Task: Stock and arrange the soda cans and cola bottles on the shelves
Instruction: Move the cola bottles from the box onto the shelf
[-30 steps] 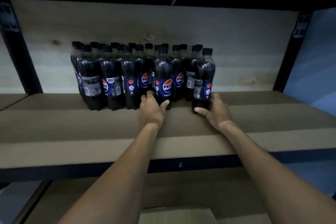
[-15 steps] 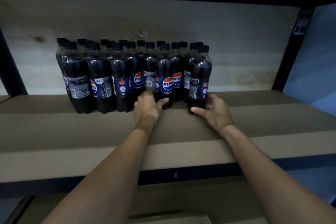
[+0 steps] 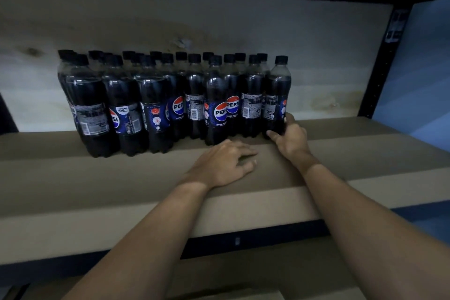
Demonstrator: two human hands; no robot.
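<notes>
the right hand [image 3: 291,139] grips the end cola bottle [image 3: 276,97] low, while the left hand [image 3: 225,162], just beside it, rests on the shelf [image 3: 121,178], fingers relaxed.

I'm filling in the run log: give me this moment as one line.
right hand grips rightmost cola bottle near base | left hand rests on shelf, holding nothing | other bottles upright in cluster

a brown shelf [image 3: 97,178] bears upright cola bottles [image 3: 155,105] packed in rows.
</notes>
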